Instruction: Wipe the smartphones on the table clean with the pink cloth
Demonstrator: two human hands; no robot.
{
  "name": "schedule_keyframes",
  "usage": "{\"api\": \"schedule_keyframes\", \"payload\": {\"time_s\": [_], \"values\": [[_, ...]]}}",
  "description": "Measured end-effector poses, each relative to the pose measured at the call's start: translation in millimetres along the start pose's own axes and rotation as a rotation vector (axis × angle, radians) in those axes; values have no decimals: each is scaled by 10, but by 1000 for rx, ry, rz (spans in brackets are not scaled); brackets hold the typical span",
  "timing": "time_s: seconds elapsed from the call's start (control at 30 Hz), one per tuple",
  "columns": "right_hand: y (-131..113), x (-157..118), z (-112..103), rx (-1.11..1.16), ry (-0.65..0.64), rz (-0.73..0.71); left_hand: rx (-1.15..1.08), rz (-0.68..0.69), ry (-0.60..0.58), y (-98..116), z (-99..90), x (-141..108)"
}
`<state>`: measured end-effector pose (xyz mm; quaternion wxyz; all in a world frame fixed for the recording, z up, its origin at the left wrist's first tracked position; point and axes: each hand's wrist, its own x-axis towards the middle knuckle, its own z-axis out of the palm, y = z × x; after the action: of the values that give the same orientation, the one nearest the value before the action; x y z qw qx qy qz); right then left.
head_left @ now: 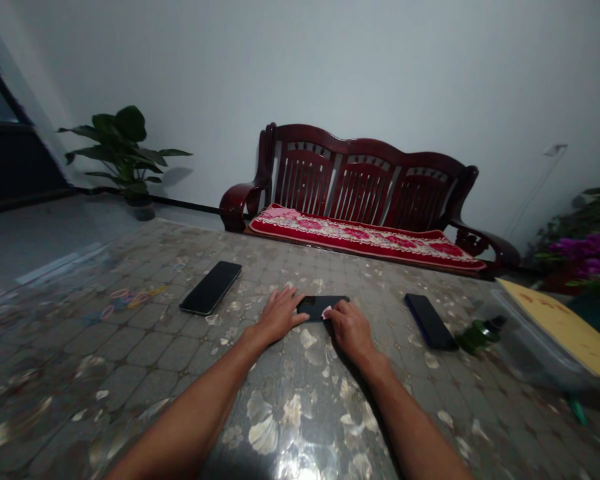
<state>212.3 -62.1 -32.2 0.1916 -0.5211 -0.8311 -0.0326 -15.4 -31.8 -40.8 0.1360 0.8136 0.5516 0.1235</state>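
Note:
A dark smartphone (314,309) lies flat on the table in front of me, its camera patch toward the left end. My left hand (281,312) rests at that end, fingers spread, thumb and forefinger along the phone's edges. My right hand (349,323) is closed over the right part of the phone. A small white-pink wipe or piece of tissue (327,312) pokes out from its fingertips and touches the phone's surface. The rest of that piece is hidden under the fingers.
To the left lie a black tablet (211,288) and scattered coloured rubber bands (130,298). On the right are another phone (430,321), a green bottle (480,335) and a clear plastic box (523,340) with a yellow board (565,327) on top. A wooden bench (360,180) stands beyond the patterned tablecloth (170,373).

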Motion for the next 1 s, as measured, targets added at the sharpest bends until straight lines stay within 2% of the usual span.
{"api": "schedule_keyframes", "payload": {"time_s": [0.23,0.53,0.8,1.0], "values": [[238,-33,-59,-55,37,153,8,-16,-24,25,-39,-6],[46,-32,15,-1,39,4,8,-2,-1,7,-17,3],[224,-58,-74,-83,18,192,47,-13,-32,18,-39,-4],[68,-42,-8,-23,10,38,53,-9,-14,12,-17,-7]]}}
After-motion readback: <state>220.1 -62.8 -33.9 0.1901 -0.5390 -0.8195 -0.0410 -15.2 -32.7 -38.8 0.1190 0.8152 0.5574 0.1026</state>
